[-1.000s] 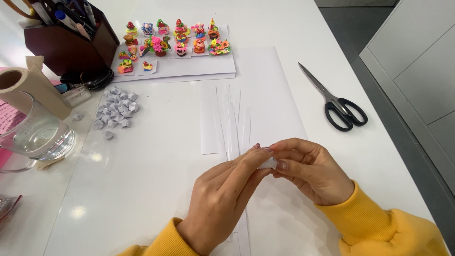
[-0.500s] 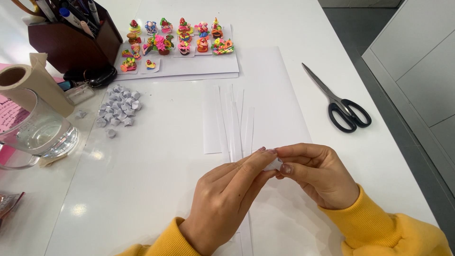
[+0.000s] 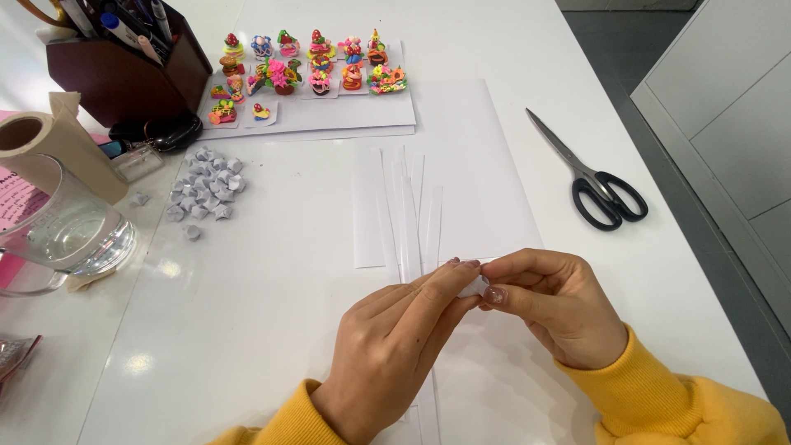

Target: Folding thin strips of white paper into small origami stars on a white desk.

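- Left hand (image 3: 395,346): back of the hand faces the camera, fingers extended together up and to the right, fingertips meeting those of the other hand.
- Right hand (image 3: 552,309): knuckles uppermost, fingers curled inward, thumb and forefinger apparently pinched, though partly hidden.
- Both wrists emerge from yellow sleeves (image 3: 659,400) at the lower edge.

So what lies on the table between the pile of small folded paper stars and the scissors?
In the head view, cut white paper strips lie on a white sheet between the paper stars and the scissors; otherwise bare table.
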